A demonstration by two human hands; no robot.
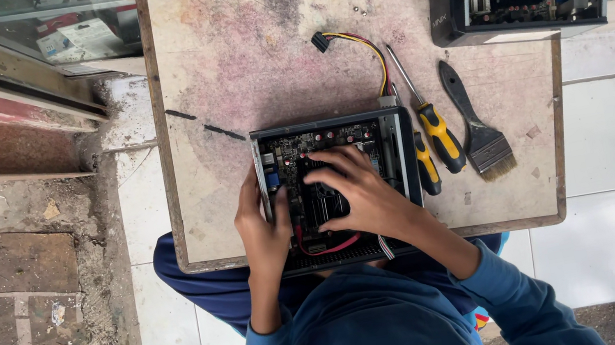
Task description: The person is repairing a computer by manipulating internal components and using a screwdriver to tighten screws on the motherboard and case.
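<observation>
Both hands work the open mini computer case [404, 150]: left hand [263, 230] grasps its left wall, right hand [356, 189] fingers spread on the board; a slip could strain the red cable [329, 249].

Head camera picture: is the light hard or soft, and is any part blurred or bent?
Head view: soft, even daylight, with only faint shadows beside the screwdriver and brush; the left hand, right hand and open computer case are sharp; no strong glare on the wooden board; the board's edges lean slightly, as a wide lens gives.
</observation>
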